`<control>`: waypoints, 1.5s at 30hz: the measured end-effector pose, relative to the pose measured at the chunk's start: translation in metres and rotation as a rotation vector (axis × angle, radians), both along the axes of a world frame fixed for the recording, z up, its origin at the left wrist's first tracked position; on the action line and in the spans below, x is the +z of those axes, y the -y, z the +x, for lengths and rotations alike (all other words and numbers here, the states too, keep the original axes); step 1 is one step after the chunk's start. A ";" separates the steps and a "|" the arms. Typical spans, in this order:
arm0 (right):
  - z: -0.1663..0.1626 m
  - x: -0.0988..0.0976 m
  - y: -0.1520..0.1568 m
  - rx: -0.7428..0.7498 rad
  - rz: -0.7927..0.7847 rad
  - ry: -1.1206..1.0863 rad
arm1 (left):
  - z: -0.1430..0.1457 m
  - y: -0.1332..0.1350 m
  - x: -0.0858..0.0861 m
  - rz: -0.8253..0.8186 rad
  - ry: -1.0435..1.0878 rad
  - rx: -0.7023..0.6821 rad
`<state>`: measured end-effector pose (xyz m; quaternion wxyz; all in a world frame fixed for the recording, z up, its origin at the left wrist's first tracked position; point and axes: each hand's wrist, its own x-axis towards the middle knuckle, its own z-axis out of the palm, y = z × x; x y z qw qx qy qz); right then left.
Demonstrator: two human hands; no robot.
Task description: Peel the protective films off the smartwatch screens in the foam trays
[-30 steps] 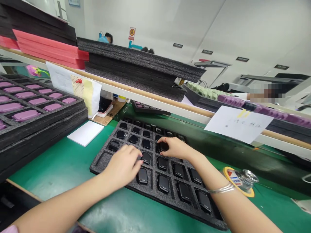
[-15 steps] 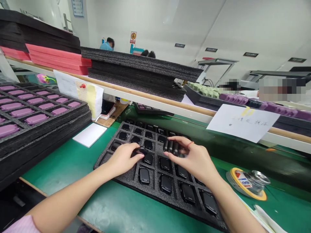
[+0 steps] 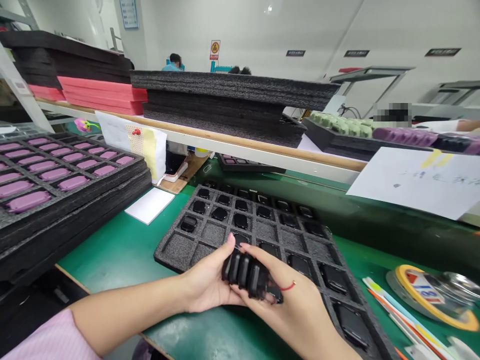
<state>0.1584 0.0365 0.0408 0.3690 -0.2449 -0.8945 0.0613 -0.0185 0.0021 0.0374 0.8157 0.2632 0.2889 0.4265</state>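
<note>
The left hand (image 3: 208,286) and right hand (image 3: 296,300) press together, their grip clamped on a row of black pieces (image 3: 243,272) held side by side over the near part of the foam tray (image 3: 180,250) on the tabletop (image 3: 108,260). The work looks partway along: bare foam shows in several pockets (image 3: 266,231), some at the left, others in a run at the right, while seated units (image 3: 240,221) fill many more. Pockets beneath the hands are hidden, leaving the full count uncertain.
</note>
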 end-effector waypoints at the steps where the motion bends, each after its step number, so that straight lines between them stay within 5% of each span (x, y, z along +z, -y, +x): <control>1: -0.002 -0.003 -0.001 -0.009 -0.048 0.001 | 0.000 0.000 0.000 0.031 0.032 -0.033; 11: -0.006 -0.004 0.004 0.124 -0.357 -0.226 | 0.002 0.012 0.002 0.138 -0.101 0.064; 16: -0.005 0.000 0.006 0.167 -0.379 -0.270 | 0.001 0.011 0.008 0.059 -0.075 -0.071; 22: -0.004 -0.004 0.003 0.180 -0.387 -0.277 | 0.006 0.010 0.000 0.110 -0.133 0.051; 32: -0.007 -0.003 0.004 0.193 -0.399 -0.264 | 0.002 0.011 0.001 0.113 -0.171 0.035; 39: -0.004 -0.010 0.005 0.205 -0.397 -0.272 | 0.001 0.013 0.011 0.356 -0.182 -0.052; 45: -0.002 -0.009 0.004 0.203 -0.377 -0.258 | 0.002 0.013 0.012 0.352 -0.187 -0.050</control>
